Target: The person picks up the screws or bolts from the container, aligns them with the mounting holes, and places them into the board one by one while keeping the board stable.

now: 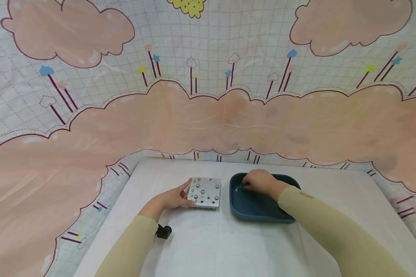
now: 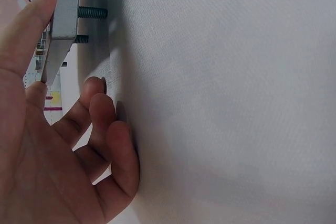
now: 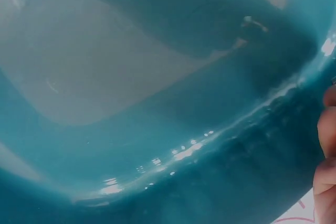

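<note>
My left hand (image 1: pixel 171 197) grips the left edge of a square silver metal plate (image 1: pixel 212 190), its thumb and index finger at the edge. Several bolt heads dot the plate's upper face. Seen from the left wrist, a threaded bolt (image 2: pixel 93 12) sticks out below the plate, and the other fingers (image 2: pixel 122 145) curl loosely under it. My right hand (image 1: pixel 261 181) reaches into a dark blue plastic bin (image 1: pixel 263 219), fingers bent down near its far left side. In the right wrist view only a few curled fingers (image 3: pixel 326 135) show at the edge; I cannot tell whether they hold anything.
Plate and bin are side by side on a white-covered table (image 1: pixel 194 246), the bin to the right. A black wrist device (image 1: pixel 164 232) sits at the left cuff. Behind the table hangs a patterned curtain (image 1: pixel 208 123) with cloud shapes.
</note>
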{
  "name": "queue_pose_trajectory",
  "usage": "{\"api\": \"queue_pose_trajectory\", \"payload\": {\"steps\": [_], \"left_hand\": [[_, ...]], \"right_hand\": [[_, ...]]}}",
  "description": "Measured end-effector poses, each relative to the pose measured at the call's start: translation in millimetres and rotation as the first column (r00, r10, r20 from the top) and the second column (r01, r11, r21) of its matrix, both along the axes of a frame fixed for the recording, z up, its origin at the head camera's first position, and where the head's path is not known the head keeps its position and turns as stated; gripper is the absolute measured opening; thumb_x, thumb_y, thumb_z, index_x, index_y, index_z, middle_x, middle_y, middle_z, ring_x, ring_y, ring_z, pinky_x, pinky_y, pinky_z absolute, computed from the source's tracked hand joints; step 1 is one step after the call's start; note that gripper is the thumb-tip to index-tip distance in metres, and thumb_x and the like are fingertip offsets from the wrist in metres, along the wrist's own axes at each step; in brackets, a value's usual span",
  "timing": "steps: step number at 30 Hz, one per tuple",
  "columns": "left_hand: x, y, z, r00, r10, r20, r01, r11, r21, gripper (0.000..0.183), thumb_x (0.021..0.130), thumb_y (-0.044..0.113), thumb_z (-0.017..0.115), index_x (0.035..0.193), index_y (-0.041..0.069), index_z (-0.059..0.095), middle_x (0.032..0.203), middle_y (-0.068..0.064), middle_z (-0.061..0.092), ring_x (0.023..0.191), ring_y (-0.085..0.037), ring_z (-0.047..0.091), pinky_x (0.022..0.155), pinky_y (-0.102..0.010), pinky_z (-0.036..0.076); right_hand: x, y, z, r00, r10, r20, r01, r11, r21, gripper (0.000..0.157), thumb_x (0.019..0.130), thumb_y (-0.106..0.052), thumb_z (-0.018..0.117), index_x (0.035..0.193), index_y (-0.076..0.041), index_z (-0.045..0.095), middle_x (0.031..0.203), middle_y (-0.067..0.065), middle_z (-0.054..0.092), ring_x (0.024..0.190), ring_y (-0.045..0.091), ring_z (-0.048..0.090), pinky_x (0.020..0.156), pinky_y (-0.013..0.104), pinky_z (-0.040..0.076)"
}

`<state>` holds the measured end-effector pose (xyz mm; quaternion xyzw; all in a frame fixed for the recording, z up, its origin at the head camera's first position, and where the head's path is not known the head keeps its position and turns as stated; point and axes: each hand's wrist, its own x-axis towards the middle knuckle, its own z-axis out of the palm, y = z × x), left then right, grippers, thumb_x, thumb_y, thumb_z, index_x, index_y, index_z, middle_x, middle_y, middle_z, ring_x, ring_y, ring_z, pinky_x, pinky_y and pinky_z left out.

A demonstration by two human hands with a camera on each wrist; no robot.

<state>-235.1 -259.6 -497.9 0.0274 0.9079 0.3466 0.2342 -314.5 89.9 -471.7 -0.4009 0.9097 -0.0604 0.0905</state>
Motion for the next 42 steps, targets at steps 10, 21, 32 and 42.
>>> {"api": "queue_pose_trajectory", "payload": {"steps": [10, 21, 32, 42], "left_hand": [[1.8, 0, 1.2, 1.000, 0.000, -0.005, 0.000, 1.000, -0.012, 0.106, 0.082, 0.043, 0.080, 0.160, 0.032, 0.010, 0.094, -0.004, 0.053, 0.079, -0.017, 0.050, 0.073, -0.033, 0.038], [-0.1, 0, -1.2, 1.000, 0.006, 0.000, -0.006, 1.000, -0.018, 0.106, 0.081, 0.044, 0.081, 0.160, 0.033, 0.011, 0.093, -0.005, 0.054, 0.080, -0.018, 0.050, 0.074, -0.034, 0.038], [2.6, 0, 2.9, 1.000, 0.003, 0.007, -0.002, 1.000, -0.027, 0.107, 0.080, 0.049, 0.080, 0.160, 0.034, 0.010, 0.094, -0.005, 0.053, 0.081, -0.018, 0.050, 0.076, -0.035, 0.037], [2.8, 0, 3.1, 1.000, -0.005, -0.002, 0.005, 1.000, -0.022, 0.109, 0.079, 0.049, 0.080, 0.160, 0.034, 0.009, 0.094, -0.006, 0.053, 0.081, -0.019, 0.050, 0.076, -0.036, 0.037]], "right_hand": [[8.2, -1, 12.4, 0.998, -0.053, 0.032, 0.055, 0.996, -0.069, 0.017, 0.094, -0.024, 0.070, 0.106, -0.017, 0.079, 0.098, -0.006, 0.071, 0.085, 0.010, 0.062, 0.082, 0.033, 0.053], [13.4, 3, 39.4, 0.996, -0.091, 0.016, 0.092, 0.983, -0.156, 0.018, 0.095, -0.023, 0.069, 0.108, -0.015, 0.077, 0.105, -0.001, 0.072, 0.092, 0.014, 0.066, 0.083, 0.037, 0.053], [21.8, 0, 42.9, 0.993, -0.112, 0.023, 0.114, 0.979, -0.171, 0.017, 0.093, -0.025, 0.071, 0.106, -0.016, 0.077, 0.098, -0.006, 0.072, 0.086, 0.009, 0.063, 0.082, 0.034, 0.053], [37.3, -26, 46.4, 0.987, -0.113, 0.115, 0.135, 0.968, -0.212, 0.011, 0.094, -0.026, 0.069, 0.102, -0.021, 0.075, 0.092, -0.013, 0.069, 0.083, 0.003, 0.062, 0.076, 0.028, 0.052]]}}
